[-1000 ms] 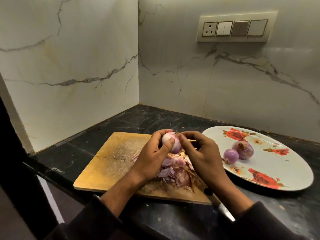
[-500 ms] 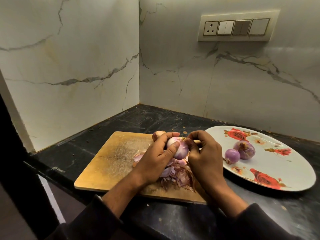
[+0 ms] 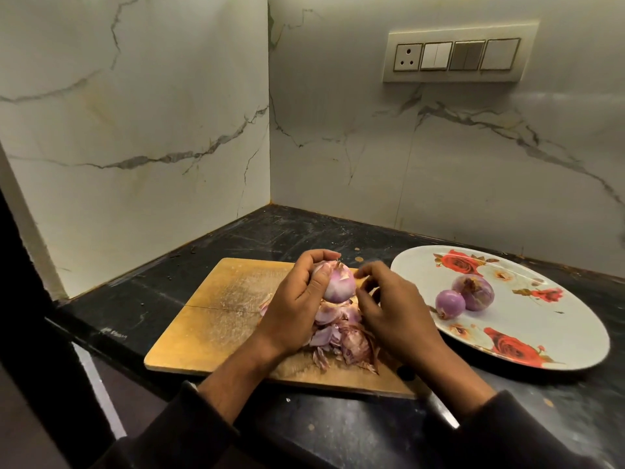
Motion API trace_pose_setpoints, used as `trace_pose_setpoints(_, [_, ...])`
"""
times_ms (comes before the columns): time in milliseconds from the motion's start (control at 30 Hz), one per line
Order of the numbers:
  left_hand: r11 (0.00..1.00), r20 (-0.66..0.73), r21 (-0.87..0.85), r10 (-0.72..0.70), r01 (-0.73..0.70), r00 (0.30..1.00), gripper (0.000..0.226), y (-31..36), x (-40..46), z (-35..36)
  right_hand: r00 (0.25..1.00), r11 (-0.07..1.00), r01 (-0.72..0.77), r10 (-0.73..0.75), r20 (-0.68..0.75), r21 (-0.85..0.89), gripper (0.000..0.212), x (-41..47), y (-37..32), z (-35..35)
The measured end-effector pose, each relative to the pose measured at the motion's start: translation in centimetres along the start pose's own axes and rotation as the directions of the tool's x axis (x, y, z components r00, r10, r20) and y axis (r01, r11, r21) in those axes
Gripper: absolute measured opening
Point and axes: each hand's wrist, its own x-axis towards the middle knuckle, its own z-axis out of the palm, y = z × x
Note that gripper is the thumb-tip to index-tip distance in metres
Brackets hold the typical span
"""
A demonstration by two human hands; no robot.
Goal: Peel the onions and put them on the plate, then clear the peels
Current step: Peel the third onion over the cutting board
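I saw a pale purple onion (image 3: 337,286) at frame centre, part-peeled, above a heap of peels (image 3: 341,336) on the board. Two peeled onions, one small (image 3: 449,303) and one larger (image 3: 474,292), touched on the rose-printed plate (image 3: 541,333) at right.

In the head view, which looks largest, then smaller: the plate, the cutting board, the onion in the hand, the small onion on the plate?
Plate and cutting board: alike, unsure.
Onion held by the left hand.
Small onion.
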Motion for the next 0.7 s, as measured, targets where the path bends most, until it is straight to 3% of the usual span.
trace_pose_setpoints(167, [0.999,-0.076,0.043,0.026,-0.023,0.997,0.021,-0.2,0.1,-0.2,1.000,0.999,0.006,-0.006,-0.005,-0.038,0.027,-0.2,-0.8,-1.2])
trace_pose_setpoints(267, [0.998,-0.120,0.047,0.036,-0.030,0.992,0.020,-0.2,0.1,-0.3,0.995,0.987,-0.014,-0.002,0.103,0.161,0.011,-0.3,-1.0,-1.9])
trace_pose_setpoints(333, [0.999,-0.135,0.030,0.037,-0.033,0.990,0.019,-0.1,0.2,-0.3,0.971,0.930,-0.058,-0.032,0.235,0.363,0.039,-0.4,-1.2,-2.2])
trace_pose_setpoints(400, [0.998,-0.140,0.039,0.051,-0.046,0.989,0.019,0.0,0.2,-0.2,0.956,0.908,-0.040,-0.087,0.281,0.417,0.065,-0.6,-1.5,-2.3])
trace_pose_setpoints(467, [0.996,-0.121,0.060,0.069,-0.062,0.990,0.018,0.2,0.2,-0.1,0.972,0.926,0.046,-0.128,0.196,0.374,0.068,-0.6,-1.4,-2.0])
trace_pose_setpoints(600, [0.994,-0.077,0.065,0.092,-0.087,0.993,0.017,0.5,0.1,0.2,0.993,0.919,0.082,-0.109,0.047,0.386,0.058,-0.2,-0.5,-2.3])
trace_pose_setpoints(700, [0.990,0.045,0.094,0.099,-0.103,0.994,0.028,1.4,0.8,0.5,0.993,0.920,0.115,-0.116,-0.019,0.376,0.049,0.2,0.4,-2.9])
